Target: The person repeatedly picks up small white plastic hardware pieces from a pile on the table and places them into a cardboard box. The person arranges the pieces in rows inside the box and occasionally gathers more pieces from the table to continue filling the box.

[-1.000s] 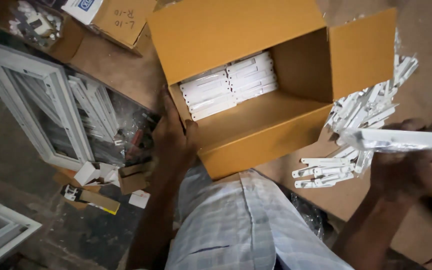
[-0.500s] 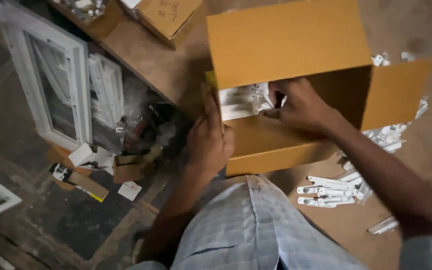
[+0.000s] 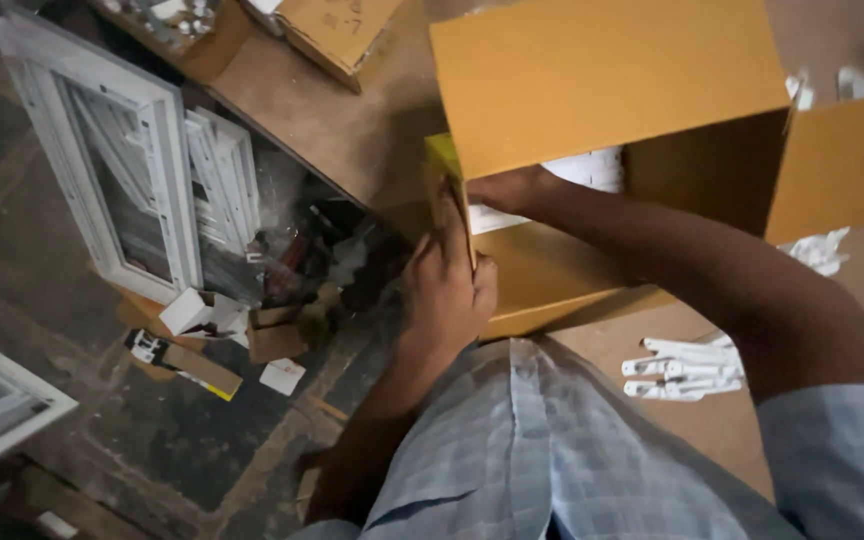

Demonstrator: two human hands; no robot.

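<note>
- Left hand point(image 3: 449, 285) is pressed flat against the near-left corner of the open cardboard box point(image 3: 592, 80), fingers pointing up along the corner edge and lying on the cardboard. Fingers are extended, not curled round anything; the hand bears on the box wall and encloses nothing.
- Right hand point(image 3: 505, 188) is inside the box, reaching in from the right over the near wall. The forearm crosses the box opening. The fingers are hidden behind the raised flap, so whether they clasp anything cannot be told.
- White plastic parts point(image 3: 592, 172) lie packed in the box, just beside the right hand; only a strip of them shows under the flap.
- The box sits on a brown worktable point(image 3: 342, 130), its far flap standing up toward the camera and its right flap spread outward.
- A loose cluster of white plastic parts point(image 3: 687, 367) lies on the table to the right of the box's near wall, below the right forearm.
- A smaller cardboard box point(image 3: 337, 25) rests on the table at top, well apart from both hands.
- White window frames point(image 3: 117, 160) lean by the table's left edge, with cardboard scraps point(image 3: 192, 365) on the dark floor below.
</note>
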